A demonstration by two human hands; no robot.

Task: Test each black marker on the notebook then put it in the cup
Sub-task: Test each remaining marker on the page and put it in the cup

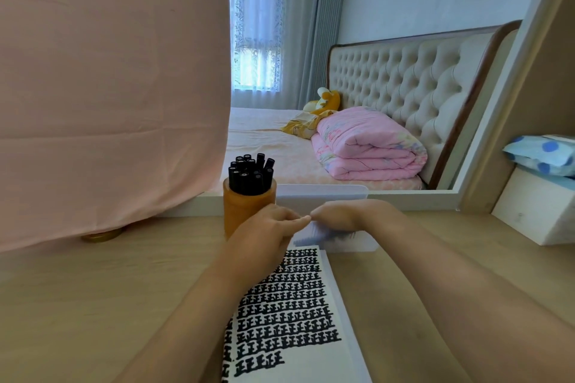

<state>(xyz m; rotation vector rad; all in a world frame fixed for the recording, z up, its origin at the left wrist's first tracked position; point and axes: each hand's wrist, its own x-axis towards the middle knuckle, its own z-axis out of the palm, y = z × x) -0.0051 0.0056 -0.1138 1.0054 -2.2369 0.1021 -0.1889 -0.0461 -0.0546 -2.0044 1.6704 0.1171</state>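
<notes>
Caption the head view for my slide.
The left hand and right hand meet at the far edge of the mark-filled notebook, beside a cup packed with black markers.

Mount: one wide-angle camera on my head, above the pale wooden desk (93, 305).
Facing: forward and down, along my forearms to my left hand (267, 236) and right hand (339, 214), which meet mid-frame.
Nearness: close; the white notebook covered in black marks (295, 314) runs off the lower edge, and the round orange cup (245, 216) holding black markers (249, 177) stands just beyond my left hand.
Far field: hanging pink cloth (109, 87) upper left, tufted beige headboard (404, 78) upper right.
</notes>
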